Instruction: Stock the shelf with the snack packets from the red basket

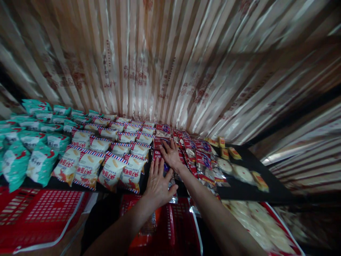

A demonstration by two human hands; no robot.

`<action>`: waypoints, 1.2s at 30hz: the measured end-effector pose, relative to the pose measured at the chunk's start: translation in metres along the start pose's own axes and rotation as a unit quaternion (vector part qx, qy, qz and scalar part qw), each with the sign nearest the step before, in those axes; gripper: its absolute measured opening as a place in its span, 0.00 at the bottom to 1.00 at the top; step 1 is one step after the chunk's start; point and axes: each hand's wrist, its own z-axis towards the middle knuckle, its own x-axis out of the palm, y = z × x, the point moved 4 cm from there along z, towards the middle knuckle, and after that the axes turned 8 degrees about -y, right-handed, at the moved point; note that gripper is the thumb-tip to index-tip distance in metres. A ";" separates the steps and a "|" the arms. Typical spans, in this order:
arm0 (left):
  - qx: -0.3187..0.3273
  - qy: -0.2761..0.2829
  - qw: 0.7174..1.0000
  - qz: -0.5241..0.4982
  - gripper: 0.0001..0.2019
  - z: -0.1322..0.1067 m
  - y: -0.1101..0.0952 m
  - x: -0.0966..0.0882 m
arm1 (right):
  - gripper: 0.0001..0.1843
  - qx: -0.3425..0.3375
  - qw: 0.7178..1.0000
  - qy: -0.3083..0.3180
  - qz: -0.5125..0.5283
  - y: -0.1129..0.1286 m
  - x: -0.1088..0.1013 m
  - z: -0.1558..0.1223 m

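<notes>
Red and purple snack packets (204,160) lie in overlapping rows at the middle of the black shelf (255,167). My left hand (157,185) rests palm down on the front packets of the left row, its fingers stretched out and thumb apart. Just behind it, my right hand (171,154) presses on the packets farther back with its fingers extended. Both hands are open, and the packets beneath them are partly hidden. Directly left of my hands stand white snack bags (131,172) with striped blue and red tops, set in several rows.
Green snack bags (41,163) fill the shelf's left end. Small yellow packs (259,181) and pale flat packets (241,172) lie to the right. Below the front edge are red baskets (64,209), one holding pale packets (255,217). A striped plastic sheet (160,64) hangs behind.
</notes>
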 end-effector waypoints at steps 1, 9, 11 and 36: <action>0.002 -0.002 1.000 -0.001 0.28 0.000 0.000 0.000 | 0.27 0.007 1.000 -0.002 0.005 0.000 -0.001 0.001; 0.032 -0.016 0.999 0.005 0.28 0.001 -0.006 -0.011 | 0.26 0.036 0.995 -0.080 0.055 -0.012 -0.034 -0.011; 0.051 -0.018 0.999 0.001 0.26 -0.002 -0.013 -0.016 | 0.24 0.033 0.993 -0.101 0.048 -0.028 -0.046 -0.027; 0.197 0.052 0.970 -0.132 0.16 -0.076 -0.112 -0.023 | 0.34 0.344 0.936 0.023 -0.075 -0.140 -0.107 -0.129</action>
